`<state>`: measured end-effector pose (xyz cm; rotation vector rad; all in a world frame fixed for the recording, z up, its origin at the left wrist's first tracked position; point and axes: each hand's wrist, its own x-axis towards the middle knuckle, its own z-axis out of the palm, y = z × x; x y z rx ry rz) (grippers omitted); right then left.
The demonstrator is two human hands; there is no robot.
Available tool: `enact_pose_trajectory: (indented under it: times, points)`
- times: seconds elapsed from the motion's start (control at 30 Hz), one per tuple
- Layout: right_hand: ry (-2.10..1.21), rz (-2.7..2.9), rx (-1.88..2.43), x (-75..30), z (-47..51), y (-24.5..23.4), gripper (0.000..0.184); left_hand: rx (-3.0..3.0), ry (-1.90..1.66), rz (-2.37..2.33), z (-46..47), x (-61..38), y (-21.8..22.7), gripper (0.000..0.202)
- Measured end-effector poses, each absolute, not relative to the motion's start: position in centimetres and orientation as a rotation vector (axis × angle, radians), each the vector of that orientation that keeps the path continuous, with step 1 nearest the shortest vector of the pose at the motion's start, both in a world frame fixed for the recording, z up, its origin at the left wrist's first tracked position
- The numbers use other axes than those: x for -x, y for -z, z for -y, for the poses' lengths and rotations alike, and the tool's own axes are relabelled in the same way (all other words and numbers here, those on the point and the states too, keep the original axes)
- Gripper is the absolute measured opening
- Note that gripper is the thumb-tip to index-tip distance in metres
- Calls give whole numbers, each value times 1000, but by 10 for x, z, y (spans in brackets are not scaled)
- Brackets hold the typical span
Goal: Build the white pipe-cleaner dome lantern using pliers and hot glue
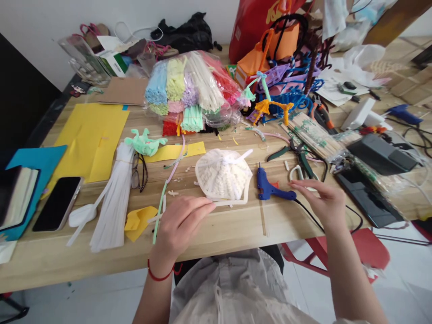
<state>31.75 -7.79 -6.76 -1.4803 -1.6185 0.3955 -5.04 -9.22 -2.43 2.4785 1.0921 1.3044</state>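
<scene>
A white, fan-shaped piece made of fuzzy pipe cleaners (223, 173) lies in front of me, with a strip bent along its lower edge. My left hand (182, 222) pinches the left end of that strip, fingers pressed together. To the right, my right hand (320, 200) is held above the table in a pinch; whatever sits between its fingertips is too small to make out. Between the hands lies a blue glue gun (268, 184) with an orange trigger and black cord. A bent white pipe cleaner (297, 172) is just beyond my right fingertips.
Green-handled pliers (300, 157) lie behind the right hand. At left are a bundle of white pipe cleaners (116, 193), glasses (139, 172), a phone (57, 203) and yellow sheets (89, 135). Bagged coloured pipe cleaners (189, 85) fill the back; a black phone (369, 198) lies right.
</scene>
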Motion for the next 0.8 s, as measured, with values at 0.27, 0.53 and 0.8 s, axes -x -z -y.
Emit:
enact_pose_trajectory:
  times: [0.27,0.53,0.8]
  points:
    - [-352,1602,1510,-299,104,75,9,-2551,-1323,-1185,85,56,21,31]
    - [-377,1809,1511,-283,104,85,13,-2582,-1355,-1256,75,57,21,26]
    - [7,1581,1991,-309,61,98,50,-2545,-1380,-1308,69,58,20,25]
